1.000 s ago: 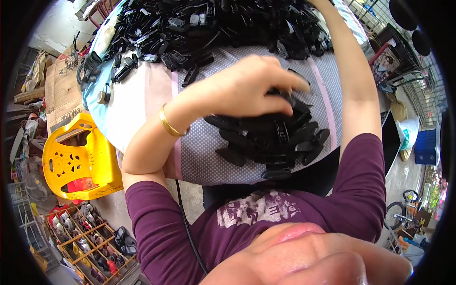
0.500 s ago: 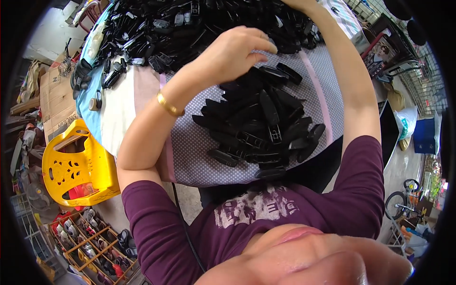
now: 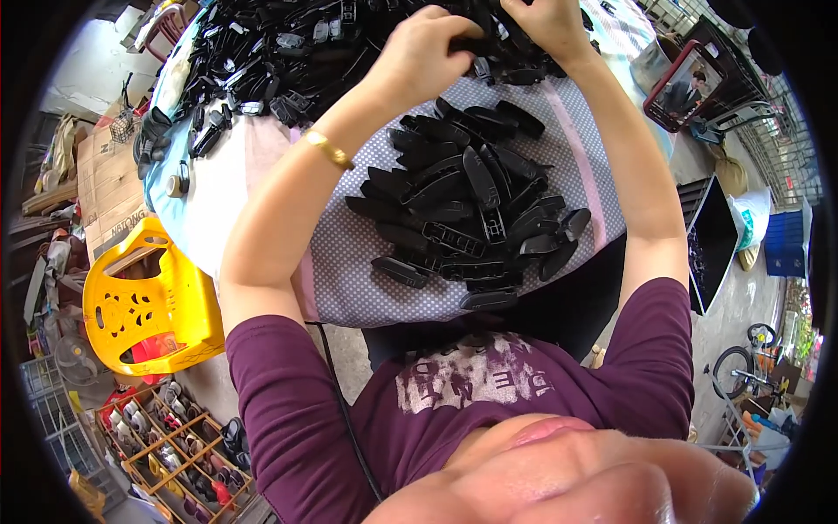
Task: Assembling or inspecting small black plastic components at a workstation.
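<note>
Pinched between both hands, a black plastic part [image 3: 483, 42] sits at the far edge of the dotted cloth [image 3: 367, 262]; left hand [image 3: 428, 48] and right hand [image 3: 546, 22] close on it together; a sorted pile of black parts [image 3: 471, 214] lies nearer; a yellow stool [image 3: 144, 306] stands left.

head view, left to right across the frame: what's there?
Brown cardboard box → yellow plastic stool → gold bangle on the left wrist → small pile of black plastic parts on the dotted cloth → phone showing a video in a red case → blue plastic crate.
</note>
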Available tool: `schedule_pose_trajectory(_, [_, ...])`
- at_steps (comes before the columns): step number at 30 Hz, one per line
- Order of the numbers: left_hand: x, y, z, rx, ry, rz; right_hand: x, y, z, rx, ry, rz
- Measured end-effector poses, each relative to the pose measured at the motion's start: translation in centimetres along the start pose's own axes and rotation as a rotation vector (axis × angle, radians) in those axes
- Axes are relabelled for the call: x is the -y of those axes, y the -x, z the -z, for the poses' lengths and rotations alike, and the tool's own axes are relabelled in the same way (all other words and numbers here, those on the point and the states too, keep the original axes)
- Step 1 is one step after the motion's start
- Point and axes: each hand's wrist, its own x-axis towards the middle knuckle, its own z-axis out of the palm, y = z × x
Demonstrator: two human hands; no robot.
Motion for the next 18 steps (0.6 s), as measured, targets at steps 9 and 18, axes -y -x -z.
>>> schedule_pose_trajectory(9, [2.7, 3.5, 3.2, -0.082, 0.998, 0.468, 4.3, 3.7, -1.8, 0.356, -1.005, -0.865])
schedule_pose_trajectory(18, [3.8, 4.2, 1.1, -0.088, 1.367, 0.455, 4.1, 4.5, -2.1, 0.353, -0.624, -0.701])
